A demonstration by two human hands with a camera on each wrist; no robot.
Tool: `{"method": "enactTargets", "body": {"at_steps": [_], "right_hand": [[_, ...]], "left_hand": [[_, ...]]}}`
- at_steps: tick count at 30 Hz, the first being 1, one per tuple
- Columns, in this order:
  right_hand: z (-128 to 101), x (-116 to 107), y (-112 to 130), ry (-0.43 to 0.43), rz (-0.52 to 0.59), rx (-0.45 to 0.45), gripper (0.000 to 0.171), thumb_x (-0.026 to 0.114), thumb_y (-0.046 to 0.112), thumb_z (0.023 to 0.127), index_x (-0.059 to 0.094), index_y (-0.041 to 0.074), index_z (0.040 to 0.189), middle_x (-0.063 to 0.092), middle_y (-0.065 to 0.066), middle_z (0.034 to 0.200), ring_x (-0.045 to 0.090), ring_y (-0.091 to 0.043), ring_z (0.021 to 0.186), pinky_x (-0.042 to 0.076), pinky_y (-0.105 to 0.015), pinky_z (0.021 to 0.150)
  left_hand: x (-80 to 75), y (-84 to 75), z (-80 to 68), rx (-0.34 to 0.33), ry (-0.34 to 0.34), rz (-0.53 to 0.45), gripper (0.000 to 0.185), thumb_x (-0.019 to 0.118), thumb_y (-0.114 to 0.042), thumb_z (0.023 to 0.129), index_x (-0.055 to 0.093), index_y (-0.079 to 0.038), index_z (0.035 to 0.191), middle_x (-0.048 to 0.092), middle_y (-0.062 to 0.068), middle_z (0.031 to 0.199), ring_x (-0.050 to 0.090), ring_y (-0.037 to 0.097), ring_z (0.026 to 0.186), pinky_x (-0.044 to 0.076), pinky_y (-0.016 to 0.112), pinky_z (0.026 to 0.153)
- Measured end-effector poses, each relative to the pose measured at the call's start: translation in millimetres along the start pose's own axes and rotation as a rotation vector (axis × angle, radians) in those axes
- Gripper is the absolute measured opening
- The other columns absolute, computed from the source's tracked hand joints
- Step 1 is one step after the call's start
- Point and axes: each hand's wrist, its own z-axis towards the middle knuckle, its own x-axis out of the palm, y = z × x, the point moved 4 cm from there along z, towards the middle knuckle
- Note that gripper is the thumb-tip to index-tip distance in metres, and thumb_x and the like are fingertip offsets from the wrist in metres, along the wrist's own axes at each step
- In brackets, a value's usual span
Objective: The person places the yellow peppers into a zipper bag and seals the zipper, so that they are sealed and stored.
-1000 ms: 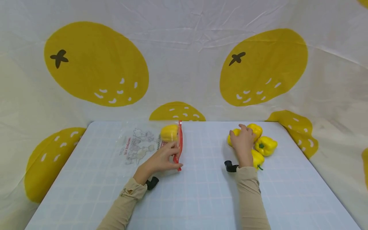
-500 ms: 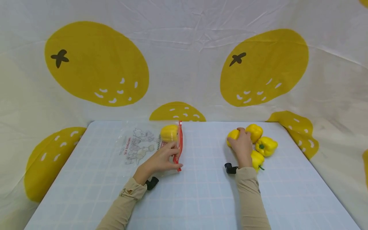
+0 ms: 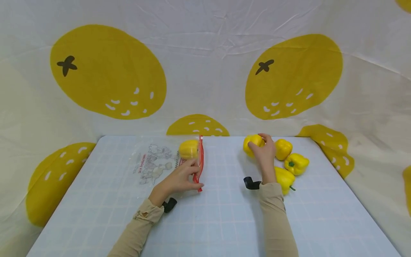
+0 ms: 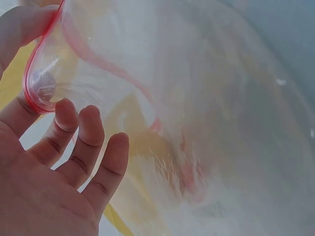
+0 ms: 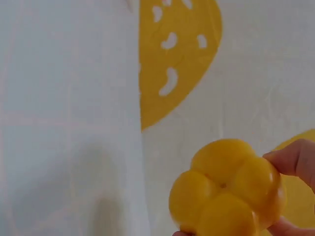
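We count five yellow peppers: one in the bag, one held up, and three lying on the table. We see one clear zip bag, one table, and two hands.

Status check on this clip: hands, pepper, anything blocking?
Left hand pinches zip bag mouth open, one pepper inside. Right hand grips yellow pepper, off the table. Three peppers at right. Nothing lies between pepper and bag.
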Motion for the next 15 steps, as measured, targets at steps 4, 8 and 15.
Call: {"method": "enactTargets", "body": {"at_steps": [4,8,15], "right_hand": [[-3.5,20.5,12.3,0.070,0.237,0.078,0.057,0.069,0.019,0.088,0.047,0.014,0.140,0.039,-0.011,0.146,0.040,-0.028,0.127,0.039,-0.038,0.107],[-10.0,52.6,17.3,0.126,0.425,0.085,0.053,0.068,0.014,0.089,0.049,0.014,0.138,0.040,-0.010,0.142,0.048,-0.027,0.117,0.050,-0.033,0.093],[-29.4,109.4,5.0,0.267,0.508,0.103,0.048,0.068,0.012,0.089,0.053,0.014,0.135,0.047,-0.012,0.140,0.050,-0.030,0.116,0.052,-0.039,0.091]], "left_hand": [[-0.3,-0.2,0.8,-0.017,0.010,-0.013,0.042,0.087,-0.020,0.075,0.046,-0.011,0.071,0.037,-0.001,0.087,0.041,0.014,0.082,0.035,0.027,0.069],[-0.2,-0.4,2.2,-0.040,0.025,-0.017,0.040,0.087,-0.021,0.076,0.048,-0.011,0.071,0.038,-0.001,0.087,0.041,0.014,0.081,0.035,0.027,0.068],[1.7,3.3,2.1,-0.104,0.050,-0.015,0.038,0.087,-0.024,0.076,0.050,-0.015,0.072,0.040,-0.003,0.089,0.043,0.014,0.085,0.036,0.028,0.071]]}}
